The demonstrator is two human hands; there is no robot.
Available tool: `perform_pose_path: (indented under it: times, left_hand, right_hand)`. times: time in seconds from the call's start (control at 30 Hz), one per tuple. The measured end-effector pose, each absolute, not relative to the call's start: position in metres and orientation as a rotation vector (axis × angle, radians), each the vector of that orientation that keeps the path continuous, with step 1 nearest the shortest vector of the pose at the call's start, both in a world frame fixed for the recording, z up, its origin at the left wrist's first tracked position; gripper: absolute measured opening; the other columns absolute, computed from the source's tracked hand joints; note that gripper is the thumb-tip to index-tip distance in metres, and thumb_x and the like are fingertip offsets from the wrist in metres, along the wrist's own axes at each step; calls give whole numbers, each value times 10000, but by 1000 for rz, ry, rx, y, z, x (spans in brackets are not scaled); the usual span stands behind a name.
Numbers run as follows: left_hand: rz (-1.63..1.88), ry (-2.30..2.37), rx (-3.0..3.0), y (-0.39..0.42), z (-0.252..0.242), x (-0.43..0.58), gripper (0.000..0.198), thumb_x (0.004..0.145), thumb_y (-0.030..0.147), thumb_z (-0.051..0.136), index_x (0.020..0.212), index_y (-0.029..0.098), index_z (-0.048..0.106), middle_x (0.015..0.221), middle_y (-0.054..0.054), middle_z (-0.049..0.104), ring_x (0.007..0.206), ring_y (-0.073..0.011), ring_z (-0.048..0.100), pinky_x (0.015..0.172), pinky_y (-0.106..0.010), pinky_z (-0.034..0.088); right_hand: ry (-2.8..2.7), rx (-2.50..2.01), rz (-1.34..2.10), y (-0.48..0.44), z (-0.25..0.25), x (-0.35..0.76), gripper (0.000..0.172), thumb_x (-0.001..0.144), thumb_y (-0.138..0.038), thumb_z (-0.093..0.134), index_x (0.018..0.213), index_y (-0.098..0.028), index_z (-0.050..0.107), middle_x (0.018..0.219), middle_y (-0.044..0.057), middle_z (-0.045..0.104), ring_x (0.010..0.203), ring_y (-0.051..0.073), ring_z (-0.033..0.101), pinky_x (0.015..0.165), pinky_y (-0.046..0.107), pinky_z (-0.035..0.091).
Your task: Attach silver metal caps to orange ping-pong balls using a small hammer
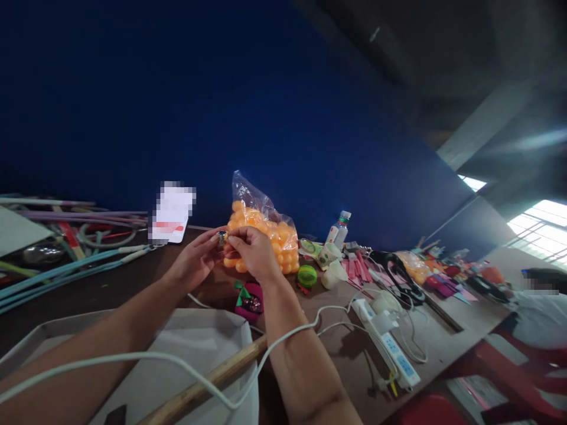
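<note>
My left hand (197, 260) is closed, with its fingertips pinching a small shiny dark-and-silver piece (222, 237) whose kind I cannot make out. My right hand (256, 251) meets it there, thumb and forefinger pressed together at the piece's right side. Behind both hands stands a clear plastic bag of orange balls (283, 239), partly hidden by my right hand. Below the right wrist lies a magenta pouch (248, 302) with green leaf-like trim and a dark glittery inside. A green striped ball-shaped item (306, 276) sits to the right.
A white tray (212, 330) lies under my forearms, with a wooden stick (208, 383) across it. A white cable (305, 326) crosses my right forearm. A power strip (390, 345), a bottle (339, 230) and clutter stand right. A phone (170, 215) and blue rods (80, 265) are left.
</note>
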State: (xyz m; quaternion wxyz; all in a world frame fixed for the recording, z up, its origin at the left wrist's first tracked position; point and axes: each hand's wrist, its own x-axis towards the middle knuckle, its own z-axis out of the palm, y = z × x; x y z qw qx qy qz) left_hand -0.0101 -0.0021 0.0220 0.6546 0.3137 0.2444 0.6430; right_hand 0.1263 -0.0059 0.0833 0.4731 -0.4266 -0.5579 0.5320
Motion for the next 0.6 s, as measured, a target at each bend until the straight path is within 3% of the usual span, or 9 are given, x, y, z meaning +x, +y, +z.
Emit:
perform_pose_path:
  times: [0.13, 0.33, 0.6]
  left_hand:
    - [1453, 531, 727, -2, 23, -9, 214, 890, 240, 677, 1087, 157, 688, 953, -39, 728, 781, -173, 692, 685, -352, 586]
    - [1450, 523, 757, 0, 21, -10, 246, 890, 258, 680, 1115, 159, 686, 962, -47, 738, 806, -183, 702, 712, -368, 589]
    - [1464, 557, 796, 1, 19, -9, 220, 889, 254, 682, 1088, 160, 688, 978, -45, 731, 794, -178, 692, 704, -368, 586]
  right_hand:
    - [-1313, -1057, 1364, -3, 82, 127, 136, 775, -245, 752, 829, -186, 642, 663, -37, 660, 545, 89, 618, 514, 200, 530]
    - [-1223, -1072, 1449, -1, 82, 132, 408, 594, -398, 886, 843, -184, 643, 641, -55, 637, 460, 53, 530, 404, 148, 421]
    - [-1186, -1093, 1467, 2, 81, 135, 393, 562, -363, 893, 813, -174, 658, 653, -45, 656, 400, 13, 396, 355, 127, 317]
